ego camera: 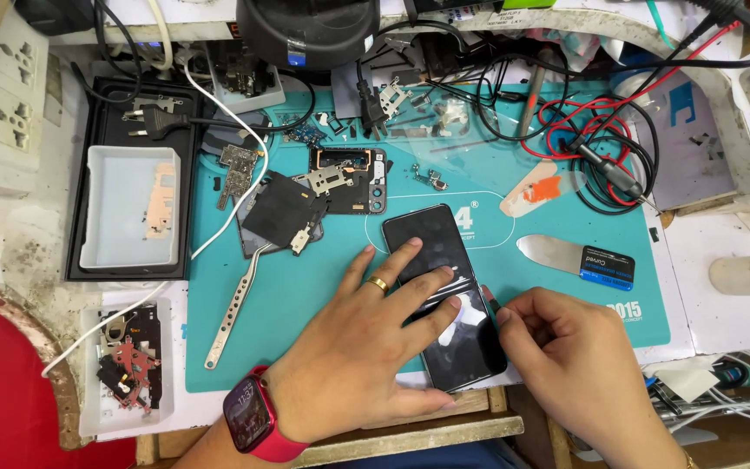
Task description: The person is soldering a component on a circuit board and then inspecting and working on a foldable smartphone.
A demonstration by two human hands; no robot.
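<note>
My left hand [366,347] lies spread flat on the one black phone [446,291], fingers pressing down so it cannot slide on the teal mat [305,304] that covers the worktop. My right hand [566,347], just beside the phone's edge, has thumb and fingertips pressed together in a pinch at that edge, seemingly on a small dark tip; I cannot tell what the tool is. A red watch [249,417] sits on my left wrist, a ring on one finger. Just left of my left hand lies one pair of metal tweezers [234,304]; right of my right hand, one flat metal pry blade [566,256]. Farther off, beyond my fingertips, rest loose shields and a dark frame part [349,178], laid within reach. Far left stands one clear tray [130,208].
</note>
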